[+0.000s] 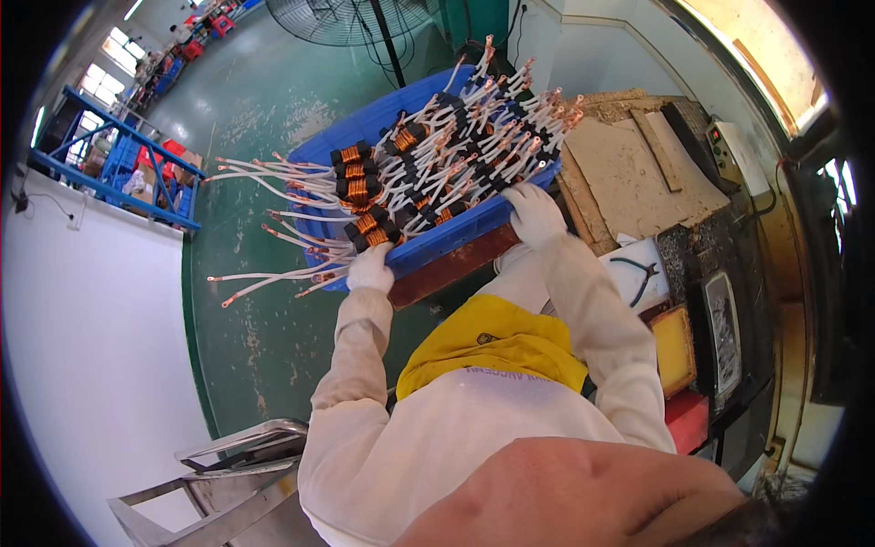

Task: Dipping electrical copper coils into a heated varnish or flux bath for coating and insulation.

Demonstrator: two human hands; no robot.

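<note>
White-gloved — gripping, with left hand (370, 270) and right hand (536, 217), a blue plastic crate (453, 238) by its near rim — heaped with copper-wound coils (359, 190).

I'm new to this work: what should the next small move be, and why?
Probably tuck the white leads inward with the left hand, if the blue plastic crate sits steady: they jut past its left side, the nearest beside that hand.

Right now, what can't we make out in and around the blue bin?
All in the head view:
Inside floor of the blue bin: hidden under piled coils.
What the left hand touches underneath: hidden by the hand itself.
Fan: top cut off by the upper edge.
Far-end goods: too small.
</note>
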